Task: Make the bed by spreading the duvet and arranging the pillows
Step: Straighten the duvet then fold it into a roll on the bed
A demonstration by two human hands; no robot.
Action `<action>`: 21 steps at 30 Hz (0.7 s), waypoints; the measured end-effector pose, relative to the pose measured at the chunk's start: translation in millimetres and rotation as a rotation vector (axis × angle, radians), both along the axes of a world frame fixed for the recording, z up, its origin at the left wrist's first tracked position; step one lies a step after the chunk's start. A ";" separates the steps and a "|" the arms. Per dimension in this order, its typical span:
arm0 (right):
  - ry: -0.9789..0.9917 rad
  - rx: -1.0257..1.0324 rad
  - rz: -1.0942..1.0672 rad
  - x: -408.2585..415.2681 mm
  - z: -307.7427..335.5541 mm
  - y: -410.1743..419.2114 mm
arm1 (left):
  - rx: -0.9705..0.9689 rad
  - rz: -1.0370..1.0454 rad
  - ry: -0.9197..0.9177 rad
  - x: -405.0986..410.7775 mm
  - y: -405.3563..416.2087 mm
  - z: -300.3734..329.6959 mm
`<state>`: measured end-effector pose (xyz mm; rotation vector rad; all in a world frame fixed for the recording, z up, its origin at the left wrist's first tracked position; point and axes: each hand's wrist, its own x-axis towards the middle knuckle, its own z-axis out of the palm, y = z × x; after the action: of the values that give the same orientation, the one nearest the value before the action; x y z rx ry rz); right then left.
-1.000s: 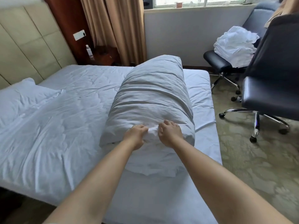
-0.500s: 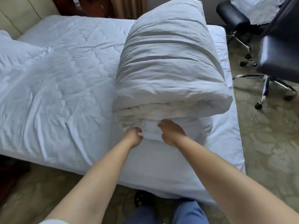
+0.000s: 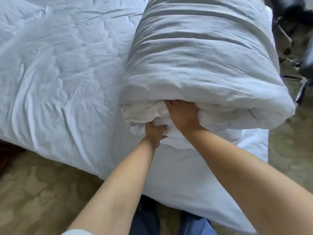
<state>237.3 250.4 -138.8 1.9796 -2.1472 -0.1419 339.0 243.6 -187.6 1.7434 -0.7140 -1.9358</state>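
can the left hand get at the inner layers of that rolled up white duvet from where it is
Probably yes: the left hand already grips folds at the near open end of the rolled white duvet, with nothing between; the right hand digs in beside it.

Folded duvet (image 3: 203,65) on bed (image 3: 59,73), right side, near foot edge.
The left hand (image 3: 155,133) was placed at the bundle's near end, below and left of the right hand (image 3: 183,114), which was pushed between its folds. A chair base (image 3: 294,77) was set right of the bed.

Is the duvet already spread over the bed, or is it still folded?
Still folded. The duvet lies as a thick bundle on the bed, its layered end facing the person, where both hands dig in.
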 end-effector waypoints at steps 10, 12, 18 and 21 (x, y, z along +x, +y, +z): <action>-0.311 -0.221 -0.115 9.2 95.4 -46.9 | -0.246 0.394 -0.207 26.7 -58.0 34.0; -0.358 -0.312 -0.121 7.0 111.6 -50.5 | -0.274 0.408 -0.235 42.0 -81.0 35.1; -0.289 -0.148 -0.165 4.8 20.0 -8.9 | -0.112 0.494 0.001 63.1 -101.5 19.2; -0.331 0.212 -0.282 9.9 -25.6 3.3 | -0.147 0.422 0.045 65.4 -75.2 0.7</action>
<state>247.1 253.6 -164.4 1.9054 -2.7235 -0.0945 404.5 168.4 -186.9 1.6021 -0.4179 -1.5892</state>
